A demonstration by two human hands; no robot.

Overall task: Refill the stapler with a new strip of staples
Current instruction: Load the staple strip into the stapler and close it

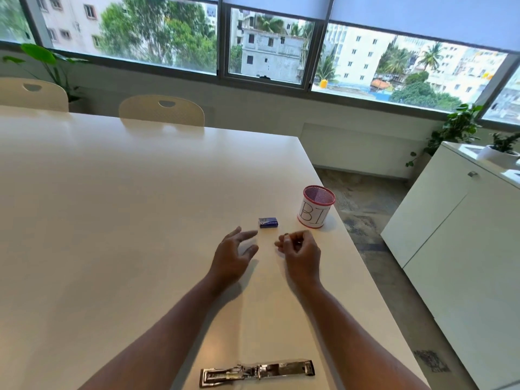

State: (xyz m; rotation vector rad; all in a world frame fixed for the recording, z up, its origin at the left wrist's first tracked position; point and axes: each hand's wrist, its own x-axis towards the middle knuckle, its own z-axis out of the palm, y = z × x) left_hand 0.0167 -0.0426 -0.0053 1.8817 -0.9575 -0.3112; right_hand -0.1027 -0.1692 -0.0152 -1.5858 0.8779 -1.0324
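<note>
A metal stapler (257, 372) lies opened out flat on the white table (112, 220), close to the near edge between my forearms. Further out sits a small blue staple box (268, 222), which looks closed. My left hand (235, 256) hovers just left of and nearer than the box, fingers spread, holding nothing. To the right of the box and a little nearer is my right hand (299, 250), its fingers curled against the thumb. Whether something small is pinched in them is too small to tell.
A red mesh cup with a white paper label (315, 206) stands near the table's right edge, beyond my right hand. Two cream chairs (161, 111) are at the far side. A white cabinet (455, 235) stands to the right across a strip of floor.
</note>
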